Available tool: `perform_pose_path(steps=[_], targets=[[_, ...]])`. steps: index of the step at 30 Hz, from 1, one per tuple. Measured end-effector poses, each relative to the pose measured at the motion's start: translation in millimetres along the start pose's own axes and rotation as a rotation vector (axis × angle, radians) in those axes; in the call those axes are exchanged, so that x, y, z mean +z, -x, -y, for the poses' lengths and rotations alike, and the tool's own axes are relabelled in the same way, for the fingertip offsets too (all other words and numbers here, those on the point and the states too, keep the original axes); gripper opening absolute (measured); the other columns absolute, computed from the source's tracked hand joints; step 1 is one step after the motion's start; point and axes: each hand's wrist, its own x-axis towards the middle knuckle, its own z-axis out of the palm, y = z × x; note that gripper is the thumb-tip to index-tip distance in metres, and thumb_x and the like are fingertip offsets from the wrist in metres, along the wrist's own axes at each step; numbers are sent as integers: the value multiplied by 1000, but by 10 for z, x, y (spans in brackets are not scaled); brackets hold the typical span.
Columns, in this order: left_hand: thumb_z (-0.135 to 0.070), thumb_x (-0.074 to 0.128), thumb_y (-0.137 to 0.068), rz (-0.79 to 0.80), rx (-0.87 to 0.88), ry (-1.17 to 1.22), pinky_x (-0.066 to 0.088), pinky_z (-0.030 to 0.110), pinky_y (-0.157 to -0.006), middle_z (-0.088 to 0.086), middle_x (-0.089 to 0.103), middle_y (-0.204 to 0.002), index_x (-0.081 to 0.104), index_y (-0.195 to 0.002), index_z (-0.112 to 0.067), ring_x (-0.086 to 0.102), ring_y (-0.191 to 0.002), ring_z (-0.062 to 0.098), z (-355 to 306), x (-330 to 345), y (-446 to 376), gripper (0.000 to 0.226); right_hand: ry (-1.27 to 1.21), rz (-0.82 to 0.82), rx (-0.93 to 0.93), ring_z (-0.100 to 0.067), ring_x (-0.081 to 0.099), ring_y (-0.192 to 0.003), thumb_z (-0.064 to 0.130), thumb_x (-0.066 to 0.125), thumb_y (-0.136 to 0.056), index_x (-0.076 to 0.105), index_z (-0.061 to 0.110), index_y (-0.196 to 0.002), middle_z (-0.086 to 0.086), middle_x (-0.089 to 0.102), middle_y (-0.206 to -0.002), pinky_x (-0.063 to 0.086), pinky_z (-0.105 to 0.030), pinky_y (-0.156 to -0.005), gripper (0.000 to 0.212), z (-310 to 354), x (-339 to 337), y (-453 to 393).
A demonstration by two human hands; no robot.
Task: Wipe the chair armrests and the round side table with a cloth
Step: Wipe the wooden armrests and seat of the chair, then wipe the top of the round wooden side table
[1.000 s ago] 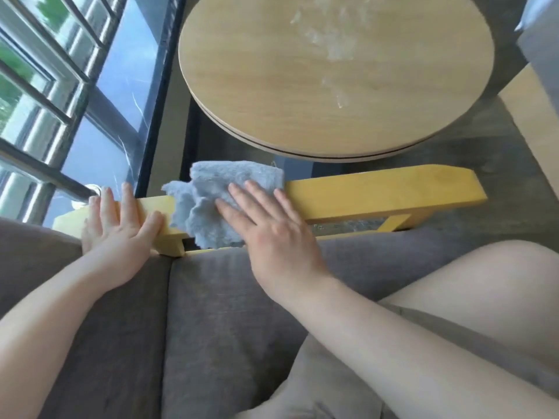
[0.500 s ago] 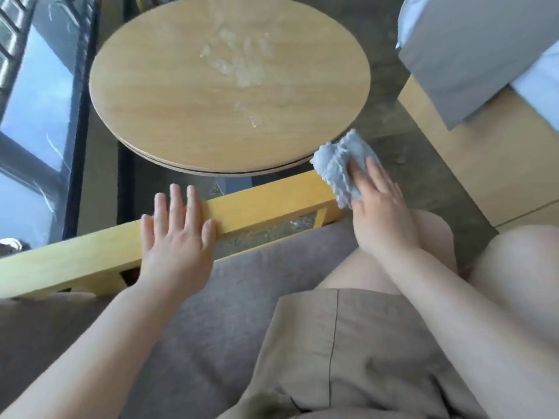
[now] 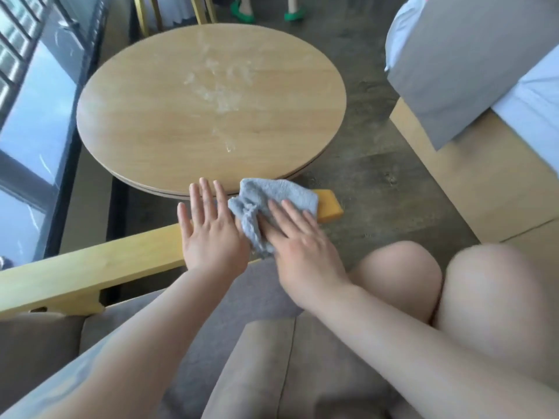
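1. Cloth (image 3: 272,204): grey and crumpled, it lies on the far end of the yellow wooden armrest (image 3: 90,267), just near the round counter (image 3: 211,110).
2. Right hand (image 3: 299,246): flat, its straight fingers spread and pressing on the cloth's near side.
3. Left hand (image 3: 211,234): flat on the armrest, fingers spread, touching the cloth's left edge.
4. The counter top carries pale smears near its middle.
5. A grey seat cushion (image 3: 45,343) lies below the armrest.
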Motion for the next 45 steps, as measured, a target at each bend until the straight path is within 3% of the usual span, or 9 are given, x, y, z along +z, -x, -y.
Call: perform_pose_path(steps=[7, 11, 14, 20, 25, 31, 36, 41, 45], targets=[[-37, 18, -95, -161, -357, 75, -12, 42, -118, 9, -24, -158, -17, -150, -7, -25, -145, 20, -173, 43, -360, 72, -21, 153, -370, -24, 35, -138, 14, 31, -82, 51, 22, -137, -4, 43, -147, 32, -46, -111, 59, -686, -204, -281], [-43, 23, -89, -224, -395, 51, -17, 29, -116, 2, -21, -159, -19, -151, -15, -24, -144, 11, -162, 97, -382, 80, -84, 91, -651, -21, 55, -123, 6, 17, -98, 68, 21, -116, -2, 62, -129, 48, -38, -96, 56, -1018, -278, -564], [-54, 19, -91, -226, -414, 120, -16, 25, -116, -5, -14, -160, -12, -153, -18, -18, -145, 6, -208, 54, -412, 78, -143, 118, -770, -20, 55, -122, 9, 11, -102, 69, 20, -115, -1, 62, -128, 50, -36, -93, 60, -1194, -282, -780], [-48, 22, -90, -89, -466, 155, -13, 31, -118, -6, -7, -161, -3, -154, -17, -13, -147, 8, -237, -44, -430, 75, -290, 236, -604, -19, 55, -122, 6, 35, -91, 66, 18, -119, 0, 60, -131, 50, -37, -94, 44, -1191, -505, -915], [-38, 30, -87, 31, -521, 186, -7, 39, -120, -8, -5, -161, 2, -155, -19, -12, -147, 8, -269, -135, -446, 76, -280, 289, -410, -17, 57, -120, 5, 36, -83, 68, 17, -118, 2, 63, -126, 49, -38, -97, 49, -1198, -1021, -1210], [-35, 34, -87, 128, -470, 155, -3, 42, -120, -9, 4, -161, 10, -155, -22, -8, -148, 9, -251, -179, -455, 73, -253, 285, -487, -17, 56, -122, 3, 60, -74, 68, 16, -117, 1, 63, -127, 44, -36, -101, 45, -1155, -1347, -1589], [-38, 33, -88, 148, -454, 154, -3, 44, -120, -6, 8, -161, 11, -155, -22, -1, -149, 13, -233, -171, -435, 72, -237, 340, -582, -17, 56, -121, 7, 41, -80, 67, 15, -118, 1, 63, -126, 50, -39, -96, 47, -1197, -1332, -1825], [-44, 28, -90, 161, -483, 159, 5, 51, -119, -3, 13, -161, 12, -155, -22, 3, -149, 17, -257, -198, -439, 70, -249, 209, -675, -17, 54, -124, -1, 43, -85, 66, 12, -120, 0, 62, -128, 45, -34, -101, 45, -1466, -1271, -2246], [-51, 20, -96, 159, -566, 114, -2, 47, -120, -2, 7, -162, 8, -155, -24, -3, -149, 18, -311, -164, -457, 65, 7, 390, -881, -21, 44, -132, 2, 72, -71, 68, 13, -113, -5, 55, -136, 35, -38, -105, 44, -1879, -865, -2349]])
